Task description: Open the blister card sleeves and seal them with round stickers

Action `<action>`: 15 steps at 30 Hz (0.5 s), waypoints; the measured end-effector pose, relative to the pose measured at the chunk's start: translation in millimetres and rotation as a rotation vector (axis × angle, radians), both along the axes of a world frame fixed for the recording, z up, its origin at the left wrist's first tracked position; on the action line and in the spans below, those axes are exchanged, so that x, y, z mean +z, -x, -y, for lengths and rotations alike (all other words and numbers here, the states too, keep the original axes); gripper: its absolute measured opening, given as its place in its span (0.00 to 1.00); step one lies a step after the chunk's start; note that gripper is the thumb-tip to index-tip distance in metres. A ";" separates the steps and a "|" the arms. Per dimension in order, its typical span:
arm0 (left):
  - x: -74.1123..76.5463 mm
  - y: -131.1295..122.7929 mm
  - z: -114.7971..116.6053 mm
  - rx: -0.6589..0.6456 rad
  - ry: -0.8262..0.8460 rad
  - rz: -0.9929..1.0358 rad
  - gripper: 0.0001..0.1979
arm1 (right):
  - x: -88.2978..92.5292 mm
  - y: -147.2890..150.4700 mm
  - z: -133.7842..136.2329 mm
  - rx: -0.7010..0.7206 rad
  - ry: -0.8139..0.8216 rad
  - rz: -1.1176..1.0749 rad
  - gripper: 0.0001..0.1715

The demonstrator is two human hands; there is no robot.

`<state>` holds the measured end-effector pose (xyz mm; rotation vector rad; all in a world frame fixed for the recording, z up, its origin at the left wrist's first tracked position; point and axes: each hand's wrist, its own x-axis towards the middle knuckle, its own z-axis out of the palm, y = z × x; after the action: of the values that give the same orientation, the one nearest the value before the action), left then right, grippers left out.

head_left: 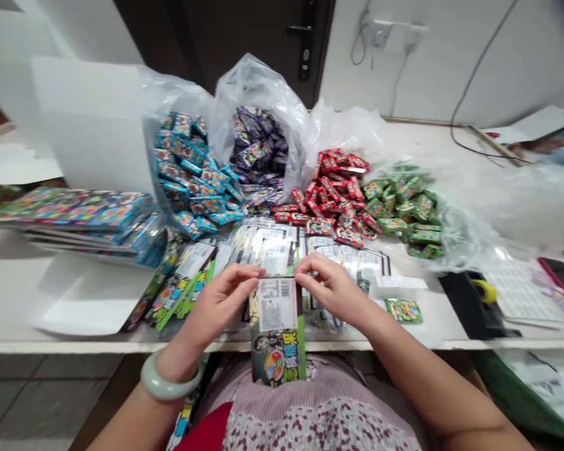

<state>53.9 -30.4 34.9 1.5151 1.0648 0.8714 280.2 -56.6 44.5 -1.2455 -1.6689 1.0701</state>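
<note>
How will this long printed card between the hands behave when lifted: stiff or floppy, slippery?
The printed card is probably light: the left hand and right hand pinch it with just fingers. Its lower end passes the table edge without sagging, so it seems fairly stiff. Its shiny face may be slippery.
</note>
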 end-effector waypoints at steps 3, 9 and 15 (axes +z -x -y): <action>-1.9 -0.9 -6.0 0.026 0.037 0.110 0.07 | 0.6 -0.4 -6.3 -0.042 0.007 -0.096 0.06; 2.0 -5.7 -6.2 0.115 0.150 0.243 0.15 | -0.8 -1.6 -11.5 0.008 0.119 -0.270 0.15; 15.3 -5.8 0.6 0.022 -0.014 0.178 0.04 | 10.0 -5.5 -5.9 0.120 -0.047 -0.006 0.04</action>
<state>59.6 -31.1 50.2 1.4110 0.9482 1.0111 285.7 -50.7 54.5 -1.1230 -1.7732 1.0980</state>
